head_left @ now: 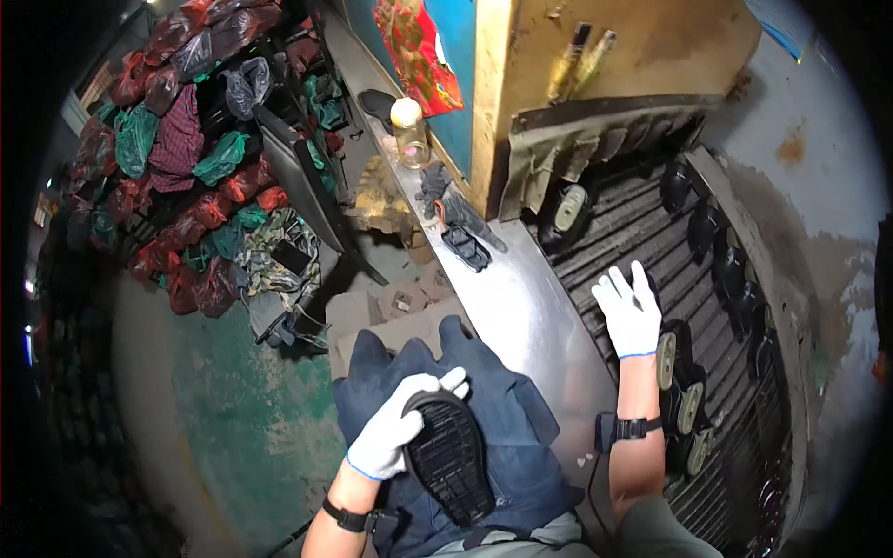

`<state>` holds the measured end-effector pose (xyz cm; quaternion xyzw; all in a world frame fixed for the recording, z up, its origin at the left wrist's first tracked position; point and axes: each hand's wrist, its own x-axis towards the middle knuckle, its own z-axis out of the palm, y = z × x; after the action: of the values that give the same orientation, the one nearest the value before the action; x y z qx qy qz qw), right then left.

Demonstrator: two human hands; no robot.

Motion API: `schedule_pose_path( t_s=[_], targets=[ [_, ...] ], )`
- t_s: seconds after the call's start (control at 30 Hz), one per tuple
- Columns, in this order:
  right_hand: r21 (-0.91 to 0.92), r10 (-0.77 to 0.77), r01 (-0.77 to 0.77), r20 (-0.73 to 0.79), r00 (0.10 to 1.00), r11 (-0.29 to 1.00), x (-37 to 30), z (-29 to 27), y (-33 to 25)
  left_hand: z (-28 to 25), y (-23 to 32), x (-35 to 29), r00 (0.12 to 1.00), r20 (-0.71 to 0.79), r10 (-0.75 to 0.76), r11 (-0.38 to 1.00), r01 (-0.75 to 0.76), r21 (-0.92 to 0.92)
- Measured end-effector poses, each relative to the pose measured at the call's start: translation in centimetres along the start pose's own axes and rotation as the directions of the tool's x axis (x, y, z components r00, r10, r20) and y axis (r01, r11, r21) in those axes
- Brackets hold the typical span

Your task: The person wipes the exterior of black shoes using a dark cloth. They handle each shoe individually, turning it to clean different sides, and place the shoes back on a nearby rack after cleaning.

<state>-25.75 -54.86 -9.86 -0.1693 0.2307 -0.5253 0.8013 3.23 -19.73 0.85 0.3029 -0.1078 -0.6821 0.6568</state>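
Observation:
My left hand (398, 426), in a white glove, grips a black shoe sole (453, 460) by its upper left edge, over my lap. Its ribbed tread faces up. On the right, my white-gloved right hand (632, 309) is stretched out over a dark slatted conveyor (595, 270), fingers spread, with nothing visible in it. Just beyond and below that hand, a cluster of dark shoe parts with pale oval faces (688, 406) lies on the slats. Another such shoe part (569, 209) sits at the conveyor's far end, by a ragged flap (595, 139).
A metal ledge (521, 288) runs beside the conveyor, bearing a dark glove (456, 200), a small black tray (465, 248) and a clear bottle (409, 139). Several black shoe parts (735, 279) line the conveyor's right rim. Bagged bundles (186, 214) are piled at the far left.

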Motion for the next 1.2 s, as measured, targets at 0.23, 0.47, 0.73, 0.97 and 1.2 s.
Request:
schedule_pose_path(
  t_s=[0.23,0.47,0.73,0.97,1.2],
  targets=[
    [-0.722,-0.076,-0.134,-0.251,0.965,0.679,9.6,5.3,6.2,0.0,-1.4,-2.6,0.999,0.016,0.032,0.983,-0.034,0.181],
    [-0.777,-0.31,-0.161,-0.42,0.853,0.609,23.2,0.7,10.1,-1.8,-1.2,-3.0,0.976,-0.107,0.192,0.971,-0.172,0.167],
    [-0.272,0.23,-0.27,-0.17,0.958,0.923,14.3,-1.4,2.9,-2.2,0.8,-1.6,0.99,-0.063,0.129,0.883,-0.085,0.462],
    [0.142,0.308,-0.357,0.283,0.909,0.923,-14.7,5.2,1.7,-1.3,-0.6,-1.4,0.988,0.092,0.121,0.901,-0.148,0.407],
    [-0.1,0.562,-0.56,0.293,0.773,0.822,-26.6,7.1,3.7,2.9,3.0,-1.8,0.938,0.188,0.292,0.805,-0.347,0.481]
  ],
)
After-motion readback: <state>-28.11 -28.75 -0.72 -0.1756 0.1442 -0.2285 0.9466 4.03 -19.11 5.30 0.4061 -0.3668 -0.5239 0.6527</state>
